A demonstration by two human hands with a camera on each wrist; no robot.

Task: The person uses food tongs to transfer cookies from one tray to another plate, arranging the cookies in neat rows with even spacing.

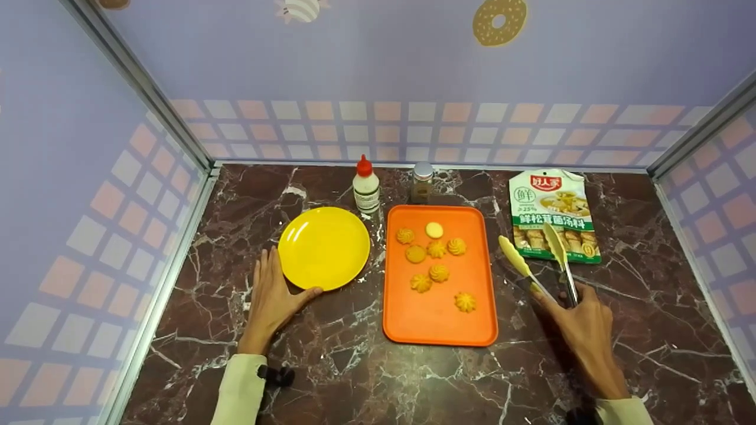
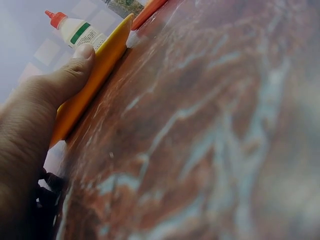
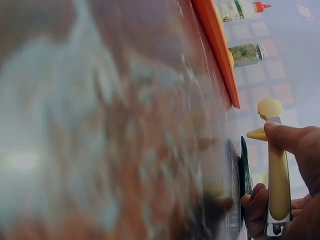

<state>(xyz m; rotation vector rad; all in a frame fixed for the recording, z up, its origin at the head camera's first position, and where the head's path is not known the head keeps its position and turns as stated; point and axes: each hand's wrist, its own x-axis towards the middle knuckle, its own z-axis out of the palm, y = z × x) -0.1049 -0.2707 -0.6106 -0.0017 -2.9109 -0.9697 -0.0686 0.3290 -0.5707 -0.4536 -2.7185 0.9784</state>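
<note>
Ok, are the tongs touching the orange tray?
Apart: the head view shows a strip of dark countertop between the tongs and the orange tray.

yellow plate [image 1: 324, 248] lying flat, yellow-tipped tongs [image 1: 557, 245] spread apart

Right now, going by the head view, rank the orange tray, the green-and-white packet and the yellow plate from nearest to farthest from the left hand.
1. Yellow plate: touching the left hand.
2. Orange tray: just right of the plate.
3. Green-and-white packet: beyond the tray, far right.
</note>
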